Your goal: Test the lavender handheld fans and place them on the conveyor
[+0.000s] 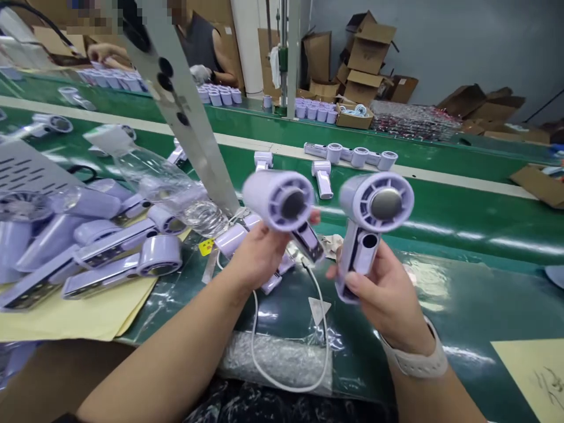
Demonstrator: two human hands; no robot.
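Note:
In the middle of the head view, my left hand [259,255] is closed around a lilac handheld fan [275,200], its round head facing me and slightly blurred. My right hand [390,288] grips a second lilac handheld fan [374,202] by its handle, the thumb near a dark round spot on it. Both fans are raised above the green work surface [458,294], apart from each other. Beneath them lies a white cable [326,335] in a loop, with more lilac parts partly hidden behind my left hand.
A pile of lilac fans [106,247] lies on yellow paper [88,317] at left, beside a clear plastic bottle [154,176]. A slanted metal post [198,141] rises there. More fans [352,154] lie across the belt. A co-worker [211,47] sits opposite; cardboard boxes [370,47] stand behind.

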